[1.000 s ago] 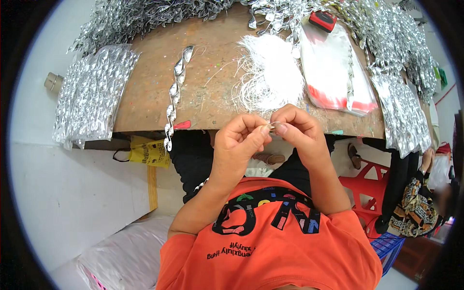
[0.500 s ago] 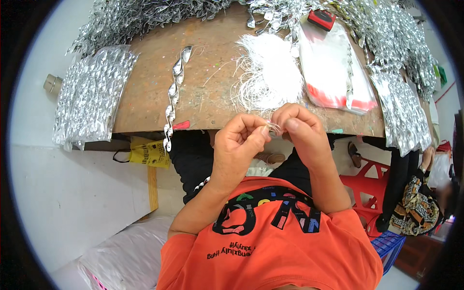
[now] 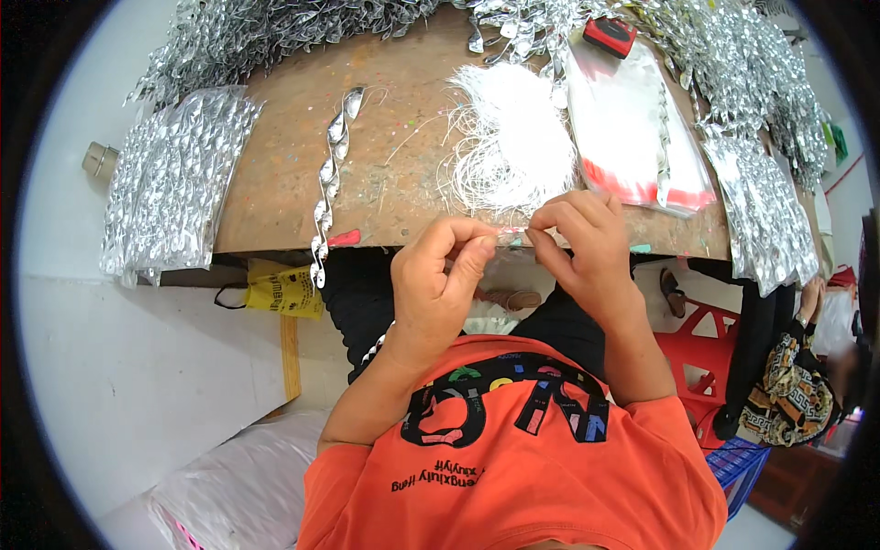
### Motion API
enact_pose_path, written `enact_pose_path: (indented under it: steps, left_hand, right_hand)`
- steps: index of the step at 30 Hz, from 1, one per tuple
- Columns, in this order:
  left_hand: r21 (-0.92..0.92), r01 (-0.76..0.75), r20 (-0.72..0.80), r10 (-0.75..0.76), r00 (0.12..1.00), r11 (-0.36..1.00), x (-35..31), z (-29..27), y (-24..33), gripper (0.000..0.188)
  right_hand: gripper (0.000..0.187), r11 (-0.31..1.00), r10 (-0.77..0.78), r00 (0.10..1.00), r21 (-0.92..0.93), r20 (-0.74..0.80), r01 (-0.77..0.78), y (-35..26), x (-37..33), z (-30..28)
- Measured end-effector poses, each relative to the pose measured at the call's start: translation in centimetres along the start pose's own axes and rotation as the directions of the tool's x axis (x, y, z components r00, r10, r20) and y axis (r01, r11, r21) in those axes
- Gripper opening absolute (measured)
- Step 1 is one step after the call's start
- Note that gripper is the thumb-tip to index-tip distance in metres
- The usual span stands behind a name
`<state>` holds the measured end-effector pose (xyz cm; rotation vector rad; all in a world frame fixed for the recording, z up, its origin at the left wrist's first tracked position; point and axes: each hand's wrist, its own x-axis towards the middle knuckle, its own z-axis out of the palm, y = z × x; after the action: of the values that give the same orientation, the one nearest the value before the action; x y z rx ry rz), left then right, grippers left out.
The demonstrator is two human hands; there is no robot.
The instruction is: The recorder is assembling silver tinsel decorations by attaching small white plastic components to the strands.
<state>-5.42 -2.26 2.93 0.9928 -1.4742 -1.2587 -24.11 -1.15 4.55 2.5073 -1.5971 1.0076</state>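
Observation:
My left hand (image 3: 443,275) is closed in a pinch at the table's near edge, thumb against forefinger. Facing it, my right hand (image 3: 589,252) pinches too, a short gap away. A thin white string (image 3: 511,229) spans the fingertips; its finer details are too small to make out. Just beyond my hands lies a tangled bundle of white strings (image 3: 513,137) on the table. A twisted silver strip (image 3: 328,174) lies to the left, its lower end hanging over the edge.
Bagged silver spirals (image 3: 179,183) lie at the left, more (image 3: 765,215) at the right. Clear plastic bags (image 3: 614,128) with red-orange ends sit right of the strings, a red device (image 3: 610,37) above them. A red stool (image 3: 697,348) stands below right; a person (image 3: 788,394) sits beyond.
My hands have moved slightly apart. The small curled loops of string between my fingertips are now drawn into a short, straighter span.

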Motion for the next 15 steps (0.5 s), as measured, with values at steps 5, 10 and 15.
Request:
enact_pose_path:
  steps: [5, 10, 15]
  left_hand:
    - [0.049, -0.053, -0.006, 0.054, 0.999, 0.997, 0.1, 0.2, -0.5, 0.011]
    - [0.02, -0.081, 0.025, 0.081, 0.996, 0.997, -0.1, 0.6, -0.6, 0.008]
    - [0.065, -0.039, 0.079, 0.034, 0.996, 0.997, 0.0, 0.4, -1.3, 0.011]
  right_hand:
    - [0.018, 0.714, 0.377, 0.924, 0.617, 0.06, -0.331, -0.2, -0.2, -0.2]
    - [0.021, 0.637, 0.257, 0.932, 0.681, 0.254, -0.361, -0.8, 0.1, 0.3]
    - [0.01, 0.979, 0.054, 0.982, 0.182, 0.182, -0.087, 0.7, -0.7, 0.2]
